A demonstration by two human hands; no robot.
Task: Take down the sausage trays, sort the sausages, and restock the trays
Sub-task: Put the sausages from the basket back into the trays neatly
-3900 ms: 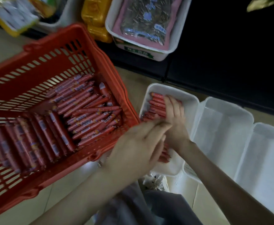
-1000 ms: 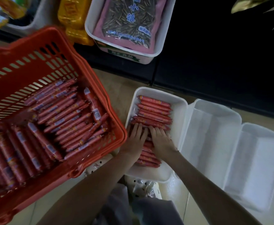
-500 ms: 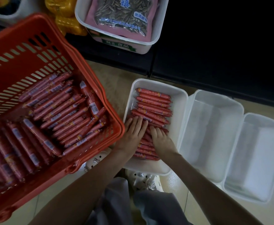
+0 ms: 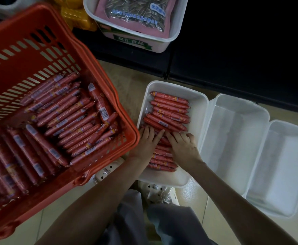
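Left hand (image 4: 147, 140) and right hand (image 4: 183, 145) lie flat (fingers straight) on sausages (image 4: 169, 106) in the tray (image 4: 198, 110)

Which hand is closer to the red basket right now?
Left. The left hand rests on the sausages just beside the red basket; the right hand lies on them farther over, toward the empty trays.

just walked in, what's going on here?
A person is restocking trays on the floor. The left hand and right hand rest flat on the red sausages lined up in the nearest white tray. The red basket beside it holds a pile of loose sausages. The middle tray and far-right tray hold none yet.
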